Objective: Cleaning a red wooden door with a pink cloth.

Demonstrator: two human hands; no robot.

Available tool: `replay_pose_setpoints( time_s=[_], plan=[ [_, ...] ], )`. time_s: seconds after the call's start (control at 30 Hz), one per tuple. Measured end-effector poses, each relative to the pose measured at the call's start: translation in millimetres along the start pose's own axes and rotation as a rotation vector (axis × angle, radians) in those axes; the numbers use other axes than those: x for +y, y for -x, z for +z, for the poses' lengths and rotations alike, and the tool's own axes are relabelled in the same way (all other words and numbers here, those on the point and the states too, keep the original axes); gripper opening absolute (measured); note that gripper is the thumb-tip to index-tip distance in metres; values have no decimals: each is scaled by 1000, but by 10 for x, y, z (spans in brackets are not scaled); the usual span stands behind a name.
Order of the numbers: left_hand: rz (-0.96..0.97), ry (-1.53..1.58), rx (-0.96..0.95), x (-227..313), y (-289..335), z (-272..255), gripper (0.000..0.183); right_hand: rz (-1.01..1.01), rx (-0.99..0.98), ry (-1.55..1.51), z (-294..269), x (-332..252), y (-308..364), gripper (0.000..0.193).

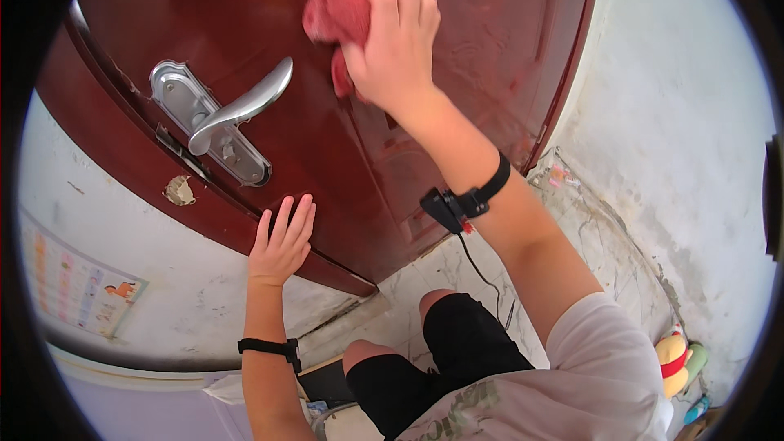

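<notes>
A dark red door (pixel 327 171) fills the upper middle of the view. My right hand (pixel 396 41) grips a bunched red cloth (pixel 339 12) against the door's upper panel, and a loose end of it hangs below my fingers. My left hand (pixel 282 241) lies flat near the door's lower left edge, fingers spread, holding nothing. Between the two hands, toward the left, is a silver lever handle (pixel 249 106) on an ornate silver plate (pixel 184 86). Below that plate, a chipped pale patch (pixel 180 190) shows on the red frame.
White walls stand on both sides; a colourful poster (pixel 82 286) hangs at left. Marble-patterned floor (pixel 563 233) lies below. Plush toys (pixel 674 359) sit at lower right. A black strapped device (pixel 449 208) on my right forearm trails a cable (pixel 482 273).
</notes>
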State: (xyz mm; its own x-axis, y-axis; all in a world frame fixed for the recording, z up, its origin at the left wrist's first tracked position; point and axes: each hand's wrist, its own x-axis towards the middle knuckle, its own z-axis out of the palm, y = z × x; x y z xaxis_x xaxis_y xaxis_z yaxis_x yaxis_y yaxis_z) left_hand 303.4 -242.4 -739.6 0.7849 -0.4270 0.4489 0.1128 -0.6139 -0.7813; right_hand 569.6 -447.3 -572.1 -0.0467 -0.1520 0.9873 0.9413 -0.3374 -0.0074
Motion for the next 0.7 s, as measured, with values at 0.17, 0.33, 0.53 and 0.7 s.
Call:
replay_pose_setpoints(
  time_s=[0.17, 0.33, 0.53, 0.7],
  plan=[
    [-6, -14, -17, -25, 15, -2, 65, 16, 103, -39, 187, -94, -450, 70],
    [27, 25, -32, -44, -7, -45, 64, -46, 30, -17, 94, -47, -261, 81],
    [46, 145, -91, -4, 67, -67, 68, 9, -120, -61, -48, -93, -261, 86],
    [7, 511, -221, -16, 6, -290, 58, 67, -238, -58, -174, -51, -202, 88]
  ],
)
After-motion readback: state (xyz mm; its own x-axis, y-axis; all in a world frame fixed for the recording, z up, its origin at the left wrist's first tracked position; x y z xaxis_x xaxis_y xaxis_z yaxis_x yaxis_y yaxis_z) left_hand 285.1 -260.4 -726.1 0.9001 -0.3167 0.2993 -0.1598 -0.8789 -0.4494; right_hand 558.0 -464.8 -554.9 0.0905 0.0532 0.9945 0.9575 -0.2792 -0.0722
